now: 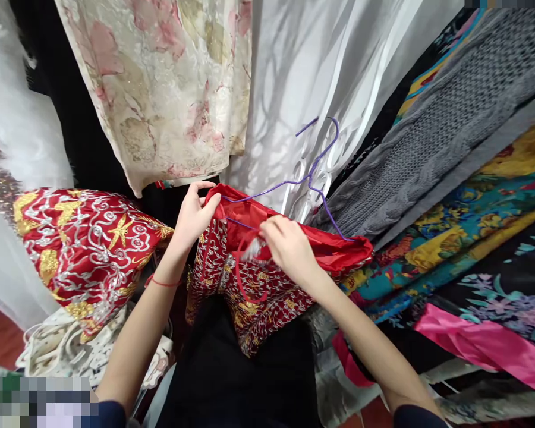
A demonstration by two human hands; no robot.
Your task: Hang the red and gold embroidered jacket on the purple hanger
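A red embroidered garment [271,288] with gold and silver patterns and a shiny red lining lies across the lap, partly over black cloth. Inside its open upper edge sits a thin purple hanger [312,173], its hook pointing up and away. My left hand [194,215] is closed on the garment's left corner, thumb on top, by the end of the hanger. Above the garment's middle, the fingers of my right hand [290,246] are pinched together on a thin red ribbon [238,276], which curls down over the embroidery. The fingertips are partly hidden.
To the left is another red embroidered piece [111,238], above cream fabric [57,351]. A floral cloth [169,89] and a white curtain [285,77] hang ahead. On the right are a grey knit [432,131], colourful printed fabrics [432,249] and a pink satin band [485,345].
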